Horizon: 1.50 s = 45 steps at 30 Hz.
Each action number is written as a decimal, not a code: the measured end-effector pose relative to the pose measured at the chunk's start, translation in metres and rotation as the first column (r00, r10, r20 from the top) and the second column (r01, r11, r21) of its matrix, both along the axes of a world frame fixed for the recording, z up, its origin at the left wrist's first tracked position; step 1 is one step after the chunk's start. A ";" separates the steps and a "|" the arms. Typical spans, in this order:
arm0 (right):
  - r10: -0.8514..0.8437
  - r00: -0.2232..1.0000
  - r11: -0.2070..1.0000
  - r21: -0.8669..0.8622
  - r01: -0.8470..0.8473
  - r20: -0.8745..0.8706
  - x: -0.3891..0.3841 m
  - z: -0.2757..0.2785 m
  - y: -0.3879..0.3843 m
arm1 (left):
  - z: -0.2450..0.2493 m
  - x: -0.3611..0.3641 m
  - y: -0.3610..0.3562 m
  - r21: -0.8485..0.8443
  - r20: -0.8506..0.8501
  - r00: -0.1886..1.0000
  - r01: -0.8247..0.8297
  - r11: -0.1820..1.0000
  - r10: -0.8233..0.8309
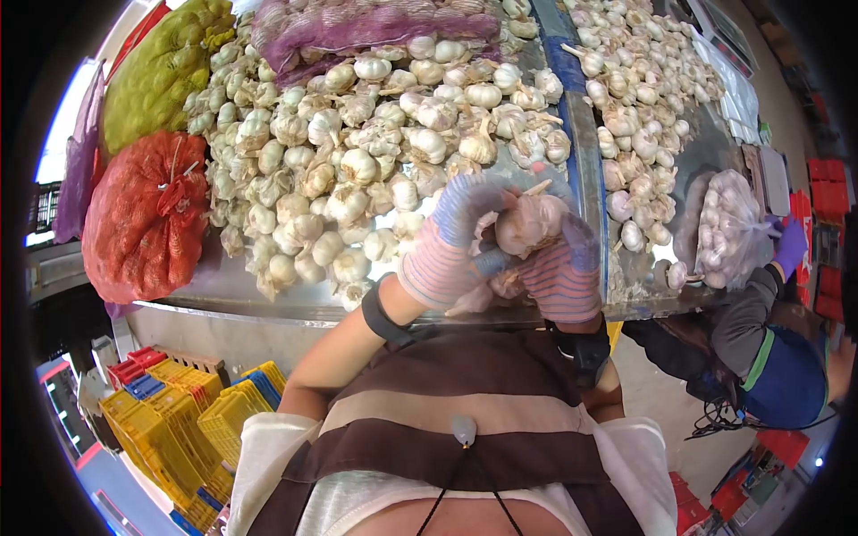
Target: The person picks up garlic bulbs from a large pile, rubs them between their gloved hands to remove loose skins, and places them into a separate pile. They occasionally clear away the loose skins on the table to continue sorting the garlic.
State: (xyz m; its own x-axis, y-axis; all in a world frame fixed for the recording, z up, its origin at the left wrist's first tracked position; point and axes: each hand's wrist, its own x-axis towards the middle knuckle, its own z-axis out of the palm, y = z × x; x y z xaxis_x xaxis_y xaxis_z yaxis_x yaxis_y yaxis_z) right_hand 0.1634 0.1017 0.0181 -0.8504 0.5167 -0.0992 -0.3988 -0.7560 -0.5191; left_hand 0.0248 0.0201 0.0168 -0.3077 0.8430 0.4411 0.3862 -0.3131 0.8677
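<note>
While both hands' fingers (466,213) (581,241) clasp a garlic bulb (525,229), purple netting (384,37) — like the clear bag (733,223) — holds more.

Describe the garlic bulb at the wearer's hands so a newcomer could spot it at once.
Start at the metal table and go to its near edge, where the striped-gloved left hand and right hand come together. The garlic bulb sits between them, pinkish and raised, unlike the loose heap lying beyond.
</note>
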 end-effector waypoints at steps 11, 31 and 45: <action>-0.273 0.936 0.954 0.185 0.234 0.223 -0.016 0.003 -0.011 | -0.001 -0.007 0.004 0.077 -0.357 0.933 -0.018 0.997 0.044; -0.220 0.908 0.975 0.105 0.195 0.357 -0.011 -0.029 -0.005 | -0.004 -0.009 0.016 -0.372 0.005 0.991 0.128 0.920 -0.136; -0.996 0.048 0.033 0.813 -0.581 0.075 0.086 -0.080 0.155 | -0.027 -0.050 -0.053 -0.698 -0.223 0.886 0.147 0.701 -0.407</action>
State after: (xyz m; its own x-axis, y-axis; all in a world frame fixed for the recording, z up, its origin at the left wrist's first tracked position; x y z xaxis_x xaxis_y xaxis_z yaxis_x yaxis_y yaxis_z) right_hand 0.2493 0.2565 -0.0622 -0.2605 0.8722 0.4140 0.8419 0.4152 -0.3449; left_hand -0.0255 -0.0327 -0.0106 0.0454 0.9744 -0.2202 0.6785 0.1317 0.7227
